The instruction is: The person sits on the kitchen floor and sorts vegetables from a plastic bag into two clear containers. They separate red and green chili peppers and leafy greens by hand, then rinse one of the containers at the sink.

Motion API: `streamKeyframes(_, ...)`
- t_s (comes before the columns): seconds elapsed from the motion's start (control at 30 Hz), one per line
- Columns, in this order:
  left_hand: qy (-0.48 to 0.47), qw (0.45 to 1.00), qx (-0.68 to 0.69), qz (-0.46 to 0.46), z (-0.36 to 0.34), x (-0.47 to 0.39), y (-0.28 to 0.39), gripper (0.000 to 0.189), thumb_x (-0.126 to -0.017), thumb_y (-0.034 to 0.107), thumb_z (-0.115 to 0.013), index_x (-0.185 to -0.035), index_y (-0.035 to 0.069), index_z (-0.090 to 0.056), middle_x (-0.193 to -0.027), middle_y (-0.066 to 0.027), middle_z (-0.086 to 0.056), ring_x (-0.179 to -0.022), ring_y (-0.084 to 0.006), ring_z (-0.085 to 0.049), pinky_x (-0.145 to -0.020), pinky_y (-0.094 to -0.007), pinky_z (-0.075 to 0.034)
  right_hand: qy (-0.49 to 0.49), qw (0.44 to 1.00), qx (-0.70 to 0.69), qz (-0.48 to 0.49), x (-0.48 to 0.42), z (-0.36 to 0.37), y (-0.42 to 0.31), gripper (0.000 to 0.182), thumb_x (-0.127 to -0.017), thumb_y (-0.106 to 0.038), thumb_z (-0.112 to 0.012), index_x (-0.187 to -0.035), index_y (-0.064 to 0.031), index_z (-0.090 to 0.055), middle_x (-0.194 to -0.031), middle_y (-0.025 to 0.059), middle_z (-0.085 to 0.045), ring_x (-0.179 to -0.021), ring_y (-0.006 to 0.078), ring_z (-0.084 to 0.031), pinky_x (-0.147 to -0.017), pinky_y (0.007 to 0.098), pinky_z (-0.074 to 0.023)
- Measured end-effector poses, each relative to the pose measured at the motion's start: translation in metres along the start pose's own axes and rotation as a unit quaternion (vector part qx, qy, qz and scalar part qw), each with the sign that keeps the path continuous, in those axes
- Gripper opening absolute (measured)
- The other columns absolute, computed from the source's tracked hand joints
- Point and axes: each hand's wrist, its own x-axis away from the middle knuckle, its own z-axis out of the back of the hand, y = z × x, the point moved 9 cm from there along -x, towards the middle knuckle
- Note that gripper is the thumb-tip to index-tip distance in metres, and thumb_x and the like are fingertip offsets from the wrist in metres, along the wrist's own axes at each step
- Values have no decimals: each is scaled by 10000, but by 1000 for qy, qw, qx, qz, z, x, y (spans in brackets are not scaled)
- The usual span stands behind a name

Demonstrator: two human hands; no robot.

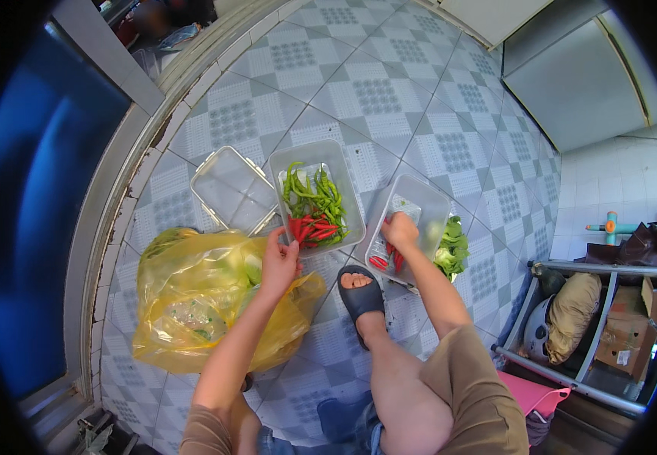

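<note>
My left hand holds the near-left corner of a clear plastic container. Inside it, long green chili peppers fill the middle, and red chili peppers lie in a bunch at the near end, close to my fingertips. My right hand reaches into a second clear container, its fingers closed around red chilies that partly show below the fist. A few more red pieces rest on that container's bottom. My palm hides part of what is gripped.
A transparent lid lies left of the containers. A yellow plastic bag of produce sits beside my left forearm. Leafy greens are right of the second container. My sandalled foot is between. A metal rack holds a helmet and cardboard box.
</note>
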Motion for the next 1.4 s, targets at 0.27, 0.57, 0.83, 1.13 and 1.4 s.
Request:
streamKeyframes(0.27, 9, 999, -36, 8, 10, 4, -8, 408, -924, 160, -519, -1289, 100, -346, -725, -31, -519, -532, -117, -545, -443, -252, -470, 44, 916, -325, 232, 96, 105, -108, 228, -750, -240, -691, -844, -39, -639, -689, 59, -595, -615, 188, -563, -591, 318, -459)
streamKeyframes(0.57, -24, 996, 24, 81, 10, -1, -23, 442, -933, 222, -522, -1309, 102, -322, -753, -47, -536, -579, -136, -572, -481, -269, -491, -49, 933, -358, -9, 52, 47, -32, 372, -826, -379, -619, -759, -15, -653, -582, 73, -555, -570, 148, -583, -536, 309, -438)
streamKeyframes(0.83, -23, 993, 44, 103, 12, -2, -30, 444, -931, 241, -533, -1283, 66, -328, -772, -56, -548, -579, -147, -580, -484, -275, -493, -99, 976, -182, 60, 23, -10, -15, 239, -713, -295, -683, -791, -70, -698, -802, 124, -679, -712, 253, -660, -662, 365, -507)
streamKeyframes(1.13, -49, 995, 19, 89, 7, -5, -27, 422, -934, 259, -528, -1269, 84, -340, -813, -58, -555, -619, -151, -586, -527, -280, -507, -65, 994, -52, 68, 12, -16, -30, 223, -649, -257, -685, -782, -80, -707, -868, 182, -667, -820, 343, -647, -743, 432, -518)
streamKeyframes(1.4, -26, 996, 39, 72, 8, -4, -23, 387, -930, 216, -537, -1233, 54, -361, -691, -39, -539, -548, -125, -555, -457, -254, -470, 288, 907, -270, 149, 62, 160, -40, 109, -747, -159, -633, -749, -50, -631, -733, 105, -628, -645, 262, -616, -606, 363, -482)
